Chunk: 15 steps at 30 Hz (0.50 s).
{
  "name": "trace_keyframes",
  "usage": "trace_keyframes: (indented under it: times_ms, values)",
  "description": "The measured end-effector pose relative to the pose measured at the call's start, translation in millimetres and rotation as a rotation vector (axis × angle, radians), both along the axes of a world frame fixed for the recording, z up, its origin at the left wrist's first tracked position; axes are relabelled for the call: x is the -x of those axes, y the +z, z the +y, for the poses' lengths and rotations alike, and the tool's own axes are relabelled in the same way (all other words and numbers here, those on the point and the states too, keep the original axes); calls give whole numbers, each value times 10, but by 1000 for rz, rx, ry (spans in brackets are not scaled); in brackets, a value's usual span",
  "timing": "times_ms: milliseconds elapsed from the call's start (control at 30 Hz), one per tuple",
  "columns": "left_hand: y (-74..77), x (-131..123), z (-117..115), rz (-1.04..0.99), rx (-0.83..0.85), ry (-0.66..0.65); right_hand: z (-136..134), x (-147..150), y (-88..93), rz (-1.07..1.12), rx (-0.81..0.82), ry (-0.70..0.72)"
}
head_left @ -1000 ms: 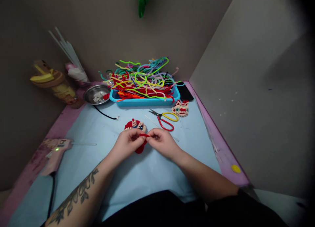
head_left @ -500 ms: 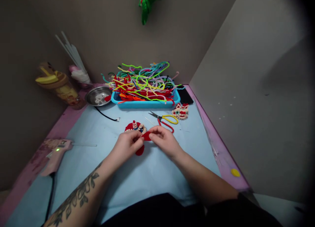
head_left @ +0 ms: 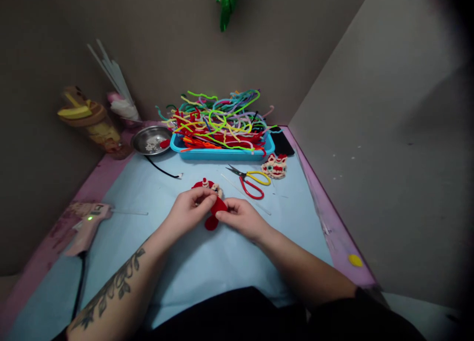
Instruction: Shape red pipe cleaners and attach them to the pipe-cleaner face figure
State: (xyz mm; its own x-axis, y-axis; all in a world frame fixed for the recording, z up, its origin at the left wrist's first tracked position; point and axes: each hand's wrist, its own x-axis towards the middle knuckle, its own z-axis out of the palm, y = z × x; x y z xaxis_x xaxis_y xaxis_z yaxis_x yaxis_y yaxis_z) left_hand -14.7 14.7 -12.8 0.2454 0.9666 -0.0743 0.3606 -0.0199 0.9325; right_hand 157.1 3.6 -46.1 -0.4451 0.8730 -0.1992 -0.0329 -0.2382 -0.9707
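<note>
A flat red piece (head_left: 219, 207) is pinched between my left hand (head_left: 188, 210) and my right hand (head_left: 246, 218), thumbs on its near face. Just below it lies another rounded red piece (head_left: 211, 223). Behind my left hand sits a red and cream figure (head_left: 203, 183) with a striped horn, partly hidden by my fingers. Scissors (head_left: 254, 183) with one yellow and one red handle lie open beyond my right hand. A small red and cream lion-like face (head_left: 274, 167) rests to their right.
At the back stands a blue tray (head_left: 222, 155) heaped with coloured fuzzy stems. A metal bowl (head_left: 151, 140) and a patterned cup (head_left: 97, 129) are to its left, a dark phone (head_left: 282, 142) to its right. A corded pink glue gun (head_left: 88, 230) lies at left.
The red piece has been turned and shows more of its flat face. My right hand has shifted slightly down. The whole view has moved a little.
</note>
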Motion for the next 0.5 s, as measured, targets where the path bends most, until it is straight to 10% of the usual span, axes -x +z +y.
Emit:
trace_keyframes:
  times_ms: [300,500]
  values:
    - [147,328,113,122,-79,3,-20,-7,-50,-213,-123,-18]
    - [-110,852,445,500,-17,148,-8,-38,-98,-581,-498,-8]
